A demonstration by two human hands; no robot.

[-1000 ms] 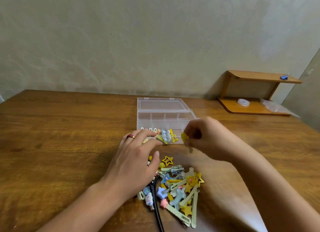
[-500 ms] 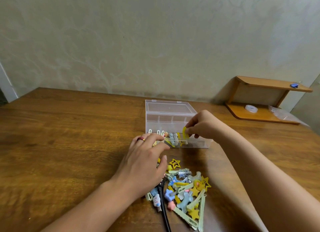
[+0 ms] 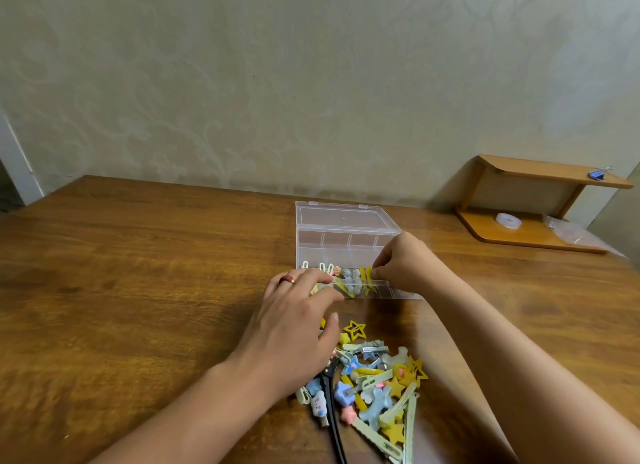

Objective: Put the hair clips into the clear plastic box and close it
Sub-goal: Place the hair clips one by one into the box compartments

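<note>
The clear plastic box [image 3: 332, 245] stands open on the table, its lid [image 3: 343, 216] lying flat behind it. Several clips line its front wall. My right hand [image 3: 403, 264] pinches a yellow hair clip [image 3: 367, 276] at the box's front edge. My left hand [image 3: 294, 328] rests palm down just in front of the box, fingers spread over the near end of the pile, a red ring on one finger. A pile of coloured hair clips [image 3: 377, 384] lies nearer to me, with a yellow star clip [image 3: 355, 330] at its far end.
A black comb-like handle [image 3: 330, 411] lies at the pile's left side. A low wooden shelf [image 3: 540, 204] stands at the back right with a tape roll [image 3: 508, 220], a plastic bag [image 3: 568, 231] and a blue binder clip [image 3: 597, 175]. The wall runs behind the table.
My right hand has carried the yellow clip from above the pile forward to the box's front edge. My left hand has hardly moved. The view has shifted slightly.
</note>
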